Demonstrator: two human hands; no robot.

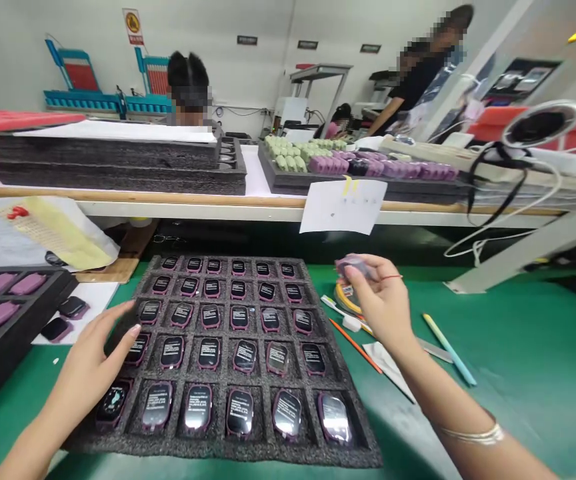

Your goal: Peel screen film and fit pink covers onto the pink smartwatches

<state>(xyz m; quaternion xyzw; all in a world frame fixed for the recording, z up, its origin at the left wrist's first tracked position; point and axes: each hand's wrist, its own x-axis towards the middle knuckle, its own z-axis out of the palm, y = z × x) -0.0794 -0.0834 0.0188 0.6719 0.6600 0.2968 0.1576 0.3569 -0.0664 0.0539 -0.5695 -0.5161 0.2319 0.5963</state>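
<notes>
Noted at lower left of the frame: left hand (91,377) spread, fingers over the black foam tray (223,452) of smartwatches (239,318), contact unclear. Right of centre: right hand (378,307) nearly closed, pinching a small purple item (354,267) between thumb and fingers, soundly held clear of the screens. Upper left: stacked foam trays (113,170).

We can read no words here. The smartwatch screens (209,353) in the foam tray (221,451), just beside our left grip (88,373), show lines of small white text, too small to read. Far ahead of that grip, a wall sign (133,27) and dark plaques (247,40) stay illegible, as do the faint marks on the paper note (343,207) beyond our right grip (381,303).
</notes>
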